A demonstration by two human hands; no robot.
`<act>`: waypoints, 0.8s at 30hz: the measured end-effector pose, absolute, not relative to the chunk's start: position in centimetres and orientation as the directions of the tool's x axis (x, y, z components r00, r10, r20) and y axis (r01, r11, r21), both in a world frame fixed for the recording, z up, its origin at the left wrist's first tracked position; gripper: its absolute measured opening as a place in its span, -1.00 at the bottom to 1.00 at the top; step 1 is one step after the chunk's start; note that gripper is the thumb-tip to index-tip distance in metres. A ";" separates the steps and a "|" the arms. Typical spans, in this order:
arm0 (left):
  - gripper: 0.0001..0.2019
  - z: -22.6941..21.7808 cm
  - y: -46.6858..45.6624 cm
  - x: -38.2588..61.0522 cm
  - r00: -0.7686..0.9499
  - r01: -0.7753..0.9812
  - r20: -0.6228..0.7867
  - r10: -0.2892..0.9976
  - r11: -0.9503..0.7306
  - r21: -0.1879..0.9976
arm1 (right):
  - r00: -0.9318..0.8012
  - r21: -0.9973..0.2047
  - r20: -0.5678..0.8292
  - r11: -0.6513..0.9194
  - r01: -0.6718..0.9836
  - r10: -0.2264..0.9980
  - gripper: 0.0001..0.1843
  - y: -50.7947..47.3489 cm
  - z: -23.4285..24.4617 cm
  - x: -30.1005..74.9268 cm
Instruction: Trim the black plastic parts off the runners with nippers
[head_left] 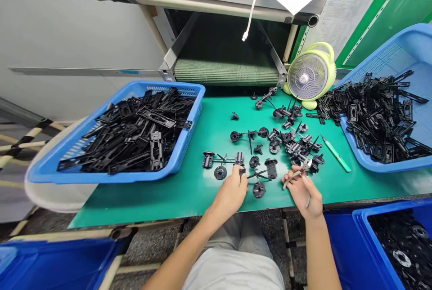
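Note:
My left hand (232, 190) rests on the green table (189, 191) near its front edge, fingers pinched on a black plastic sprue piece (258, 174) with thin runners. My right hand (303, 191) is closed round small metal cutting pliers (301, 172), whose tips point up and right toward a cluster of black moulded parts (290, 141). Loose round black parts (258, 189) lie between the two hands. Another sprue with round ends (221, 160) lies just above my left hand.
A blue basket (50, 164) full of black plastic strips sits at left, another blue basket (371, 162) at right. A green-handled knife (336, 153) lies beside it. A small green fan (310, 76) and a conveyor belt (224, 73) stand behind. Blue bins (364, 236) sit below the table.

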State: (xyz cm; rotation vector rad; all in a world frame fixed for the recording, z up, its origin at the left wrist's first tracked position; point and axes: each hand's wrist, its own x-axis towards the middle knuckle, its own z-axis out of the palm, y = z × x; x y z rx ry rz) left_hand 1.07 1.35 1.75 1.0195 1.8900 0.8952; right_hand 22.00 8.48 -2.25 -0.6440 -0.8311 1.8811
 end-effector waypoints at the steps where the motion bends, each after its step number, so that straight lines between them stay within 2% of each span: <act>1: -0.79 2.0 1.0 0.8 -0.412 0.465 -0.242 0.878 0.431 0.773 | -0.407 -0.779 -0.084 -0.315 -0.542 0.910 -0.75 8.5 -2.2 22.0; 4: -0.69 2.9 -0.1 0.4 -0.497 0.675 -0.048 0.866 0.421 0.607 | -0.398 -0.787 -0.087 -0.308 -0.534 0.913 -0.75 8.4 -2.2 22.0; 7: -0.76 4.5 -0.2 0.8 -0.487 0.716 0.050 0.872 0.365 0.595 | -0.410 -0.778 -0.083 -0.316 -0.543 0.908 -0.74 8.5 -2.3 22.1; 10: -0.71 6.6 1.6 1.9 -0.402 0.781 0.061 0.913 0.307 0.544 | -0.415 -0.779 -0.079 -0.316 -0.541 0.906 -0.74 8.5 -2.3 22.1; 12: -0.58 7.7 3.4 2.7 -0.323 0.847 0.009 0.946 0.285 0.448 | -0.417 -0.774 -0.081 -0.320 -0.546 0.905 -0.74 8.5 -2.3 22.1; 14: -0.57 8.4 4.9 3.1 -0.275 0.883 -0.060 0.960 0.277 0.379 | -0.417 -0.764 -0.080 -0.325 -0.558 0.905 -0.74 8.5 -2.3 22.1; 15: -0.61 8.6 5.2 3.1 -0.269 0.880 -0.077 0.960 0.277 0.386 | -0.416 -0.759 -0.079 -0.325 -0.564 0.906 -0.74 8.4 -2.2 22.1; 17: -0.67 8.3 5.2 2.9 -0.288 0.807 -0.068 0.955 0.280 0.520 | -0.406 -0.756 -0.076 -0.318 -0.572 0.911 -0.74 8.4 -2.2 22.2; 19: -0.68 7.5 4.5 2.6 -0.326 0.602 -0.096 0.940 0.285 0.746 | -0.393 -0.764 -0.080 -0.310 -0.565 0.916 -0.73 8.3 -2.1 22.2; 21: -0.65 6.4 3.7 2.5 -0.328 0.305 -0.212 0.921 0.315 0.898 | -0.383 -0.775 -0.092 -0.307 -0.552 0.919 -0.73 8.4 -2.0 22.2; 23: -0.64 5.2 3.4 2.7 -0.319 0.108 -0.305 0.897 0.354 0.929 | -0.377 -0.779 -0.102 -0.310 -0.545 0.920 -0.73 8.5 -1.9 22.2; 24: -0.65 4.8 3.4 2.7 -0.324 0.081 -0.321 0.890 0.364 0.928 | -0.377 -0.777 -0.105 -0.312 -0.546 0.920 -0.73 8.5 -1.9 22.2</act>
